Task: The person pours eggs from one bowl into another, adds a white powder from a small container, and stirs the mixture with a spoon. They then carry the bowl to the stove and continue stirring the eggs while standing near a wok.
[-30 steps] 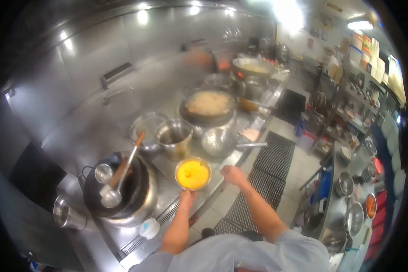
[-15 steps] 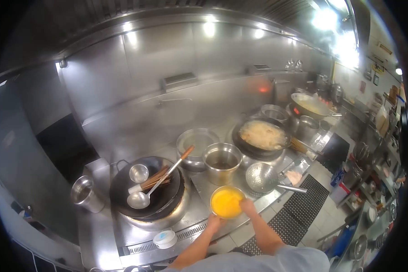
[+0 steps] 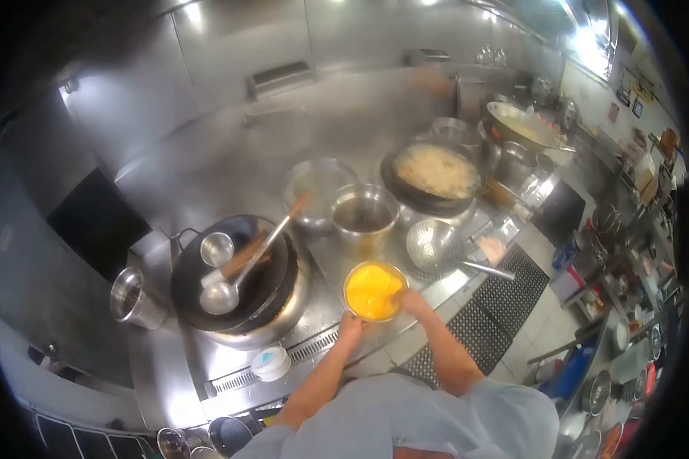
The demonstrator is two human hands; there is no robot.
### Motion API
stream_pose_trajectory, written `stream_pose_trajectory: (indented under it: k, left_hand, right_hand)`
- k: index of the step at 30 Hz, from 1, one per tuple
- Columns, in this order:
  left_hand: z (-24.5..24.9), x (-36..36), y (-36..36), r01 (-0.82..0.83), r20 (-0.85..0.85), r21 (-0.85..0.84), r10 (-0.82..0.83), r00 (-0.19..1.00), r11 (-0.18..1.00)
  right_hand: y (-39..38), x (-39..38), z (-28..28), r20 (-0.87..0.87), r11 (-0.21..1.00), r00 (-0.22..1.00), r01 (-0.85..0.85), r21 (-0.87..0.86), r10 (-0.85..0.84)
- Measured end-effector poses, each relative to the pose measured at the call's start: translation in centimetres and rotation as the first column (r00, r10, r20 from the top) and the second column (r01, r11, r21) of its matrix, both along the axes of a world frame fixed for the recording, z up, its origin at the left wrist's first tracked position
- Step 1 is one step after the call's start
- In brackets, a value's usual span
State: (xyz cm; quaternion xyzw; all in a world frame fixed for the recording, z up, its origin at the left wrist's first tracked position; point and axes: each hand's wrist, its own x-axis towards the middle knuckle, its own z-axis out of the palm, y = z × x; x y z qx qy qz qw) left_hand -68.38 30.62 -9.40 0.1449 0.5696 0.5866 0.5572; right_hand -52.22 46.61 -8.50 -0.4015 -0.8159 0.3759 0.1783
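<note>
A metal bowl (image 3: pixel 349 307) of bright yellow liquid that looks like beaten egg (image 3: pixel 369 287) is at the front edge of the stove. My left hand (image 3: pixel 352 329) grips the bowl at its lower left side. At the right rim, my right hand (image 3: pixel 410 301) is closed, its fingers reaching over the yellow liquid; what they hold is too blurred to make out. Just behind the bowl stands a deep steel pot (image 3: pixel 364 210) with dark liquid. To its right lies a perforated strainer (image 3: pixel 434 246) with a long handle.
At left, a black wok (image 3: pixel 199 287) holds a ladle (image 3: pixel 220 297), a small metal cup (image 3: pixel 217 249) and a bamboo brush (image 3: pixel 246 258). A second wok (image 3: pixel 390 183) of pale, frothy food steams behind. A white lidded tub (image 3: pixel 271 364) sits by the front grate.
The view has tilted down, so the stove appears higher and more of my torso shows. My hands stay at the bowl; the yellow liquid's surface has shifted, and my right fingers reach farther over it.
</note>
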Motion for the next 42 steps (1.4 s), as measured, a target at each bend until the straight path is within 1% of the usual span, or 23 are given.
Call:
stream_pose_trajectory:
  k: [1, 3, 4, 5, 6, 9, 12, 14, 15, 18, 19, 21, 22, 25, 28, 30, 32, 34, 36, 37, 38, 40, 42]
  left_hand:
    - [0.4, 0.3, -0.9, 0.026, -0.016, 0.012, -0.026, 1.0, 1.0]
    - [0.8, 0.2, -0.7, -0.001, 0.0, 0.033, 0.001, 1.0, 0.999]
    - [0.4, 0.1, -0.2, -0.061, 0.043, 0.03, 0.06, 0.997, 0.998]
    - [0.1, -0.5, 0.5, 0.021, -0.085, 0.057, -0.016, 0.996, 0.998]
    - [-0.7, -0.8, 0.1, 0.114, -0.205, 0.051, -0.101, 0.974, 0.992]
    - [-0.3, -0.1, -0.2, 0.007, 0.002, 0.03, -0.007, 1.0, 1.0]
    - [0.4, -0.1, -0.3, -0.002, 0.047, -0.035, 0.004, 0.999, 0.999]
    - [0.1, 0.0, 0.1, 0.006, 0.042, -0.007, -0.006, 0.999, 1.0]
    - [0.3, -0.2, 0.5, 0.014, 0.031, -0.009, -0.014, 0.999, 1.0]
    - [0.7, 0.1, -0.3, 0.034, -0.002, -0.038, -0.034, 0.999, 0.999]
    - [1.0, 0.2, -0.4, 0.041, -0.021, -0.046, -0.042, 0.999, 0.998]
    - [1.6, -0.1, 0.7, 0.024, -0.026, -0.038, -0.025, 0.999, 0.999]
    - [1.2, -0.1, 0.6, 0.008, -0.008, -0.042, -0.008, 1.0, 0.999]
    - [1.4, -0.5, -0.2, 0.068, 0.002, -0.012, -0.068, 0.998, 0.998]
    - [1.4, -0.4, 0.7, 0.026, 0.026, 0.019, -0.027, 0.999, 0.999]
    - [-0.1, -0.2, -0.2, 0.03, -0.007, -0.004, -0.03, 1.0, 1.0]
    - [-0.6, -0.9, 0.3, 0.077, -0.111, 0.014, -0.075, 0.991, 0.997]
    - [0.8, -0.3, 0.4, 0.015, -0.024, -0.034, -0.015, 1.0, 0.999]
    - [-0.8, -0.5, 0.6, 0.023, -0.086, 0.005, -0.022, 0.996, 1.0]
    - [-1.1, -0.9, 0.9, 0.038, -0.085, 0.009, -0.037, 0.996, 0.999]
    - [-1.4, -1.0, 1.0, 0.056, -0.078, 0.0, -0.055, 0.995, 0.998]
    - [-1.5, -0.8, 0.8, 0.044, -0.053, -0.027, -0.045, 0.998, 0.999]
    - [-5.1, -1.4, 0.4, 0.066, -0.15, -0.009, -0.067, 0.986, 0.998]
  right_hand:
    - [-1.6, 0.7, -1.3, -0.036, 0.952, 0.959, 0.285, 0.116, -0.282]
    - [-2.6, 1.0, 2.6, 0.135, 0.938, 0.929, -0.348, -0.001, 0.345]
    - [-2.1, 1.2, 2.3, -0.076, 0.988, 0.988, -0.14, -0.058, 0.135]
    - [-1.6, 1.8, 2.1, -0.258, 0.986, 0.961, 0.06, -0.154, -0.099]
    - [-1.8, 2.2, 1.9, -0.222, 0.991, 0.975, -0.009, -0.137, -0.022]
    - [-1.8, 2.2, 0.7, -0.131, 0.965, 0.969, -0.227, -0.13, 0.21]
    - [-2.1, 1.4, 1.1, 0.053, 0.953, 0.951, 0.304, -0.006, -0.303]
    - [-1.4, 3.0, 0.2, -0.088, 0.982, 0.987, -0.12, 0.143, 0.133]
    - [-0.3, 3.1, 0.0, -0.13, 0.913, 0.924, -0.321, 0.251, 0.36]
    - [-1.6, 1.8, -1.2, 0.223, 0.969, 0.969, 0.051, 0.244, -0.107]
    - [-2.2, 2.2, -0.4, 0.126, 0.986, 0.979, 0.164, -0.015, -0.16]
    - [-3.4, 2.2, 7.3, -0.025, 0.823, 0.951, 0.253, -0.509, -0.308]
    - [-3.0, 1.6, 5.7, -0.041, 0.798, 0.887, 0.392, -0.457, -0.459]
    - [-1.6, 1.6, 1.7, 0.141, 0.981, 0.975, -0.157, -0.112, 0.172]
    - [-1.1, 1.6, 0.6, -0.124, 0.969, 0.962, 0.247, 0.007, -0.245]
    - [-1.8, 2.3, 0.8, -0.028, 0.997, 0.998, -0.066, -0.043, 0.065]
    - [-0.2, 1.2, 1.8, 0.027, 0.991, 0.991, -0.129, 0.028, 0.128]
    - [-0.1, 1.3, -2.9, 0.018, 0.982, 0.995, 0.094, 0.163, -0.098]
    - [-0.2, 1.7, 0.5, -0.073, 0.934, 0.934, -0.342, 0.099, 0.35]
    - [-0.9, 1.4, 4.2, -0.104, 0.994, 0.995, -0.019, -0.108, 0.008]
    - [-2.3, 1.3, 6.4, -0.065, 0.898, 0.94, 0.298, -0.325, -0.335]
    - [-1.5, 1.8, 0.4, 0.053, 0.986, 0.989, -0.142, 0.087, 0.138]
    - [-2.5, 1.6, 2.9, -0.05, 0.942, 0.981, 0.166, -0.291, -0.189]
